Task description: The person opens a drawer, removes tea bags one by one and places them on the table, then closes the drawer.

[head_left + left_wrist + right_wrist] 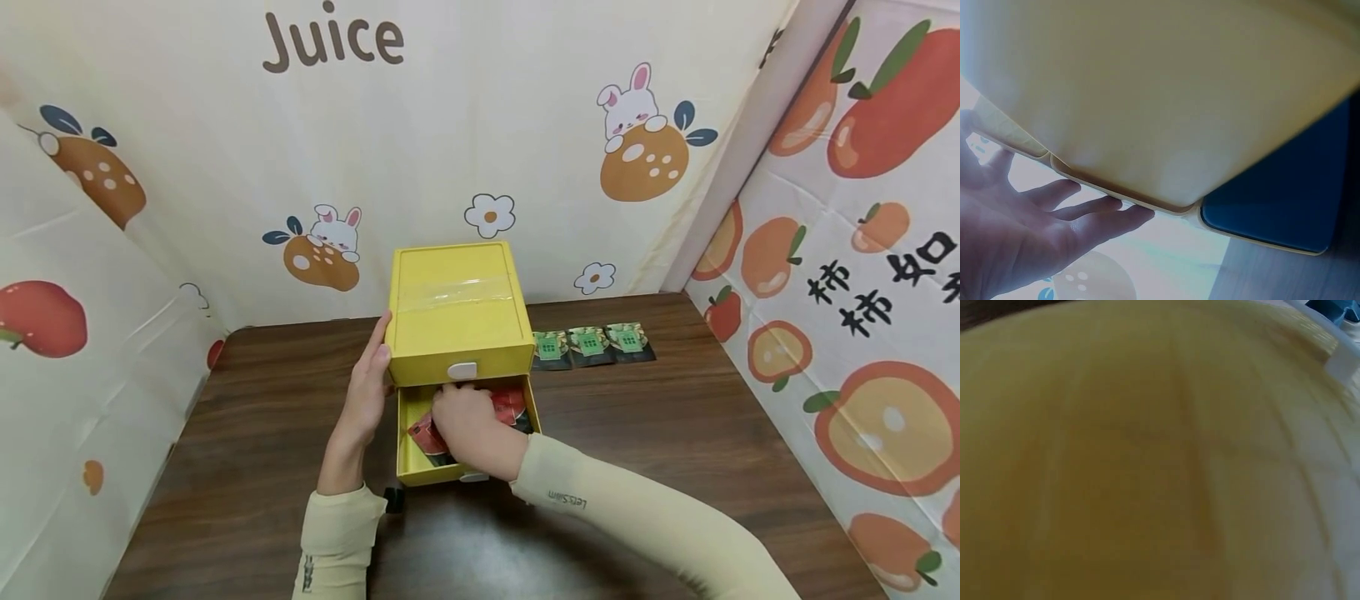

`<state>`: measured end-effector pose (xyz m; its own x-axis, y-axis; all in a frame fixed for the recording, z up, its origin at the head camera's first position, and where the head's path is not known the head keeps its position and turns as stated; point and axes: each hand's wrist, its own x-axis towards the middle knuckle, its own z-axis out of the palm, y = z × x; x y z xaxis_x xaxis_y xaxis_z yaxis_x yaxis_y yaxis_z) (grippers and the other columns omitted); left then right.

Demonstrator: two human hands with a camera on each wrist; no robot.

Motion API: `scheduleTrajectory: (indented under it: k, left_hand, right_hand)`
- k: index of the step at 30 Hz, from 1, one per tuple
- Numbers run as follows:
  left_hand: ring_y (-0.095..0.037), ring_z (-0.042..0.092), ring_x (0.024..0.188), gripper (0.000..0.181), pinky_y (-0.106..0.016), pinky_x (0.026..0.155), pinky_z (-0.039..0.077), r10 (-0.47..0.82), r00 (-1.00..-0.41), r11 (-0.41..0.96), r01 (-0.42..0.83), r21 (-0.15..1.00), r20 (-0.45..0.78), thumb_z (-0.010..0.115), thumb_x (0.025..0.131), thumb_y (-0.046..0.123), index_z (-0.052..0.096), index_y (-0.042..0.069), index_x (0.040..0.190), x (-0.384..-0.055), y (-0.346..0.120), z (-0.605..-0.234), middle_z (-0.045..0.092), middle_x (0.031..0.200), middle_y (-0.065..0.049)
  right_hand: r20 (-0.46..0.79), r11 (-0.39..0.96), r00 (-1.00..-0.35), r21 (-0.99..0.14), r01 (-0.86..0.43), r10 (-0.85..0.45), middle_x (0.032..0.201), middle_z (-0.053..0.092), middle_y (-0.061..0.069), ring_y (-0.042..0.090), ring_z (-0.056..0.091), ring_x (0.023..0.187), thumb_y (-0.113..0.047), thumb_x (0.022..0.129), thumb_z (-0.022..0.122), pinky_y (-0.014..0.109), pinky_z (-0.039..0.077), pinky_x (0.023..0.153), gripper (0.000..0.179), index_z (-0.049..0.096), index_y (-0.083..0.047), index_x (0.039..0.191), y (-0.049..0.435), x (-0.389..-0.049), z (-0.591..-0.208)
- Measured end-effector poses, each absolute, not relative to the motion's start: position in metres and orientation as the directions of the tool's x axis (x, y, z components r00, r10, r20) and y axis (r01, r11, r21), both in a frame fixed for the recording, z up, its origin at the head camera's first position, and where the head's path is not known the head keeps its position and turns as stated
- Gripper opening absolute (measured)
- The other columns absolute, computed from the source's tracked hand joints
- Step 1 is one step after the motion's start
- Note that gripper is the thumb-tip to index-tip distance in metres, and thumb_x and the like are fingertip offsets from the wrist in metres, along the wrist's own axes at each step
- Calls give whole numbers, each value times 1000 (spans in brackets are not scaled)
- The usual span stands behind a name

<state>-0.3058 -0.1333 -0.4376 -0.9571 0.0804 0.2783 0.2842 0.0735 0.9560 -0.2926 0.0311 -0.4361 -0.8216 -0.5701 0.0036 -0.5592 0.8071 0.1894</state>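
Left hand: the left hand (367,392) lies flat against the left side of the yellow drawer box (456,312), fingers straight and together, fingertips up at the box's upper front corner. In the left wrist view the fingers (1094,209) stretch along the box's lower edge.

Right hand: the right hand (468,421) is down inside the pulled-out bottom drawer (408,454), fingers bent onto the red packets (510,404); whether they actually pinch one is hidden, so I cannot tell.

Drawer box: stands on the dark wooden table (675,433), a little back of the middle, with a strip of clear tape across its top and a white handle (462,370) on the closed upper drawer.

Bottom drawer: slid out toward the person, with red packets lying in it on both sides of the right hand.

Green packets: three green packets (592,344) lie in a row on the table just right of the box (the nearest one close to its side).

Right wrist view: only a blurred yellow surface fills it.

Surroundings: cloth panels printed with fruit and rabbits, and the word "Juice", stand round the table.
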Motion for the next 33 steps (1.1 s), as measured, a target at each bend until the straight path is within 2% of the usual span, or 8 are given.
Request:
scheduleTrajectory:
  k: [3, 8, 11, 16, 20, 24, 29, 33]
  left_hand:
    - [-36, 35, 131, 51, -70, 89, 36, 79, -958, 72, 280, 957, 275, 30, 106, 37, 22, 30, 155, -306, -134, -437, 21, 158, -1]
    - [-35, 37, 129, 50, -69, 90, 37, 77, -959, 76, 280, 957, 274, 30, 106, 39, 23, 32, 155, -305, -133, -437, 22, 157, 1]
    - [-35, 37, 130, 50, -68, 91, 36, 83, -955, 73, 291, 954, 285, 29, 106, 38, 22, 31, 155, -305, -134, -436, 22, 157, 2]
    - [-33, 34, 133, 50, -66, 94, 35, 100, -952, 65, 297, 953, 290, 27, 107, 34, 20, 28, 156, -304, -133, -435, 19, 158, 2]
    - [-35, 35, 132, 50, -66, 93, 37, 101, -956, 58, 282, 958, 276, 26, 108, 27, 18, 24, 157, -305, -133, -434, 18, 159, -1]
    - [-36, 35, 131, 51, -66, 92, 37, 95, -959, 58, 271, 961, 265, 25, 107, 23, 16, 20, 157, -305, -133, -434, 18, 158, -4]
    - [-33, 35, 132, 50, -65, 93, 36, 99, -956, 57, 283, 957, 276, 26, 107, 28, 17, 27, 157, -304, -131, -436, 19, 158, 0]
    - [-34, 36, 131, 50, -66, 91, 38, 91, -954, 63, 291, 955, 285, 27, 107, 32, 18, 31, 156, -304, -132, -435, 19, 158, 1]
  right_hand:
    - [-46, 791, -806, 169, -589, -590, 94, 61, 4, 24, 61, 75, -24, 90, 70, 40, 53, 55, 19, 68, -15, 106, 36, -293, -431]
    - [-148, 768, -768, 71, -636, -623, 100, 63, 3, 22, 62, 85, -23, 88, 71, 39, 53, 62, 34, 66, -20, 122, 51, -293, -418]
    - [-163, 756, -749, 27, -654, -642, 97, 64, 2, 20, 61, 84, -22, 87, 72, 38, 52, 59, 33, 67, -22, 120, 62, -290, -410]
    - [-122, 731, -728, 27, -682, -675, 91, 63, 0, 20, 61, 81, -19, 86, 71, 38, 50, 54, 26, 69, -24, 111, 82, -284, -397]
    - [-108, 711, -709, 19, -703, -697, 99, 65, 0, 19, 62, 88, -15, 88, 67, 38, 51, 58, 26, 69, -24, 113, 100, -277, -384]
    - [-133, 703, -694, -34, -711, -708, 111, 64, 0, 19, 62, 91, -11, 85, 70, 37, 52, 58, 35, 68, -22, 119, 117, -267, -369]
    - [-145, 717, -704, -73, -693, -695, 108, 64, 1, 20, 62, 89, -7, 78, 74, 37, 51, 57, 50, 65, -22, 125, 139, -256, -354]
    - [-101, 719, -711, -105, -687, -695, 107, 65, 0, 19, 62, 91, -7, 77, 73, 37, 51, 62, 50, 66, -21, 125, 156, -252, -349]
